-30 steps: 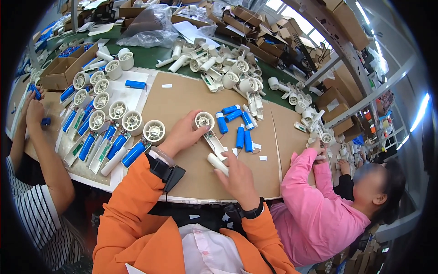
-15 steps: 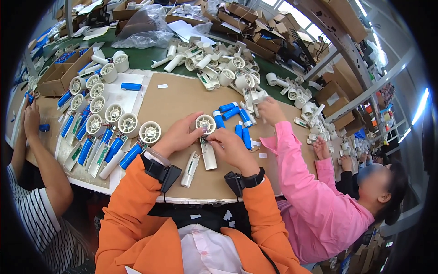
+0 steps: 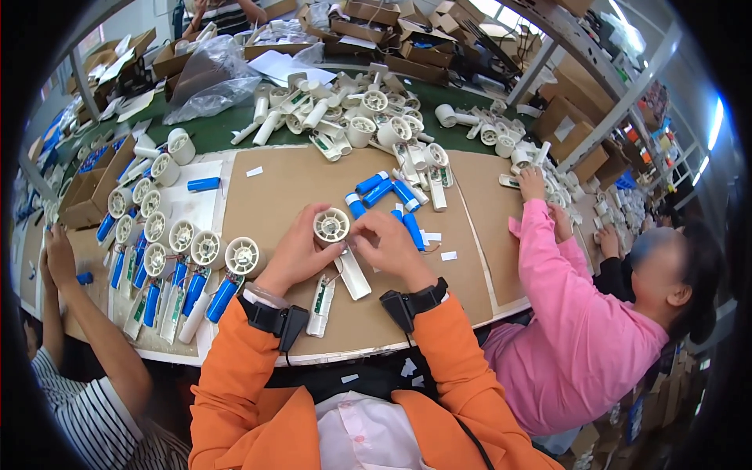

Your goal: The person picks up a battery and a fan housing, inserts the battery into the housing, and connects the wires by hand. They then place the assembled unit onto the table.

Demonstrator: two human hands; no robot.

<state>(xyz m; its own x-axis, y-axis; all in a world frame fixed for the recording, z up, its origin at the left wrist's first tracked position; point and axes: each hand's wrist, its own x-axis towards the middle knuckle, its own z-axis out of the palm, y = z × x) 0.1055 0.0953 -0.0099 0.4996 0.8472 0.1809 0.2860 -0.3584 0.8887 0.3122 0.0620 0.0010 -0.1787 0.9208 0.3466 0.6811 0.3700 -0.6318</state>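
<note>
My left hand (image 3: 301,249) is closed around the round head of a white plastic fan housing (image 3: 332,225), with its thumb along the lower rim. The housing's open handle shell (image 3: 351,276) points down and to the right, its lower end over the board. My right hand (image 3: 389,244) is bent in at the neck of the housing, fingertips pinched together close to thin wires. Whatever lies between those fingertips is too small to make out. Just left of the shell, a white handle piece with a green circuit board (image 3: 319,305) lies on the brown board (image 3: 266,196).
Several blue battery cylinders (image 3: 377,192) lie beyond my right hand. Rows of white fan heads with batteries (image 3: 206,248) stand at left. A heap of white housings (image 3: 360,129) covers the far side. Co-workers sit on both sides, one in a pink sleeve (image 3: 548,274).
The pink-sleeved co-worker's hand has moved right, away from the batteries to the white parts. My view has shifted, and the handle shell now slants more to the right. My left hand keeps its hold.
</note>
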